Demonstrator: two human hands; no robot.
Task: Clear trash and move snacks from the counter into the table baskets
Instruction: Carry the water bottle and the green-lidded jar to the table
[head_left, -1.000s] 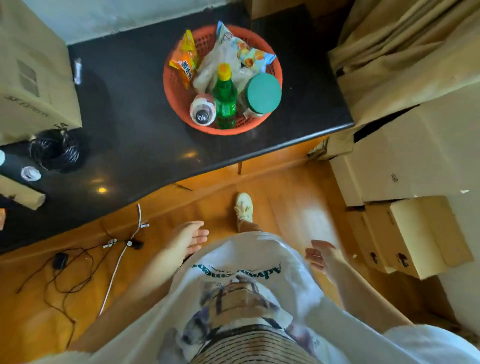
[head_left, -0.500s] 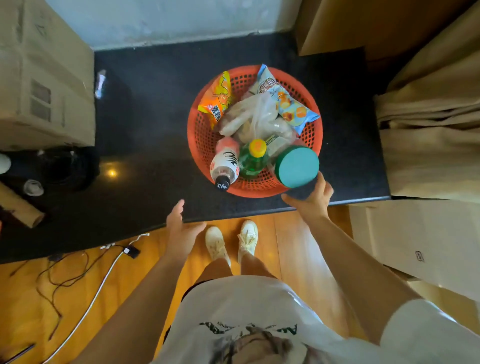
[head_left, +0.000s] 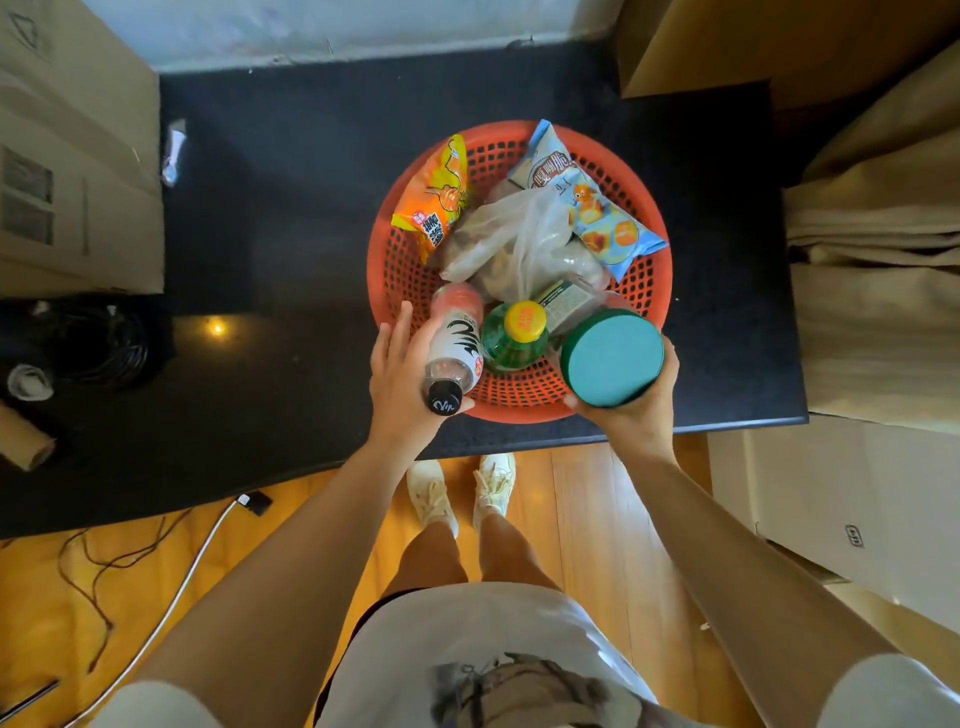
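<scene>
Basket: an orange-red mesh basket (head_left: 641, 280) sits on the black counter (head_left: 291, 208), its near rim between the two hands
Left hand: the left hand (head_left: 400, 379) grips the basket's near-left rim, fingers straight up the outside wall and thumb hooked over the rim; the pink-and-white bottle with a black cap (head_left: 453, 358) leans just above its palm
Right hand: the right hand (head_left: 636, 410) is curled round the near-right rim, under the teal-lidded jar (head_left: 612, 357), thumb showing at the jar's near-left edge
Between the hands: a green bottle with a yellow cap (head_left: 519, 335) stands upright in the basket
Beyond the hands: an orange snack packet (head_left: 436, 200) lies at the far left of the basket, a blue snack packet (head_left: 587, 200) at the far right, a clear plastic bag (head_left: 519, 244) between them
Left of the left hand: cardboard boxes (head_left: 72, 156), a coil of black cable (head_left: 104, 343) and a cardboard tube (head_left: 26, 447) on the counter
Below the hands: pale shoes (head_left: 460, 491) on the wooden floor (head_left: 587, 519)
</scene>
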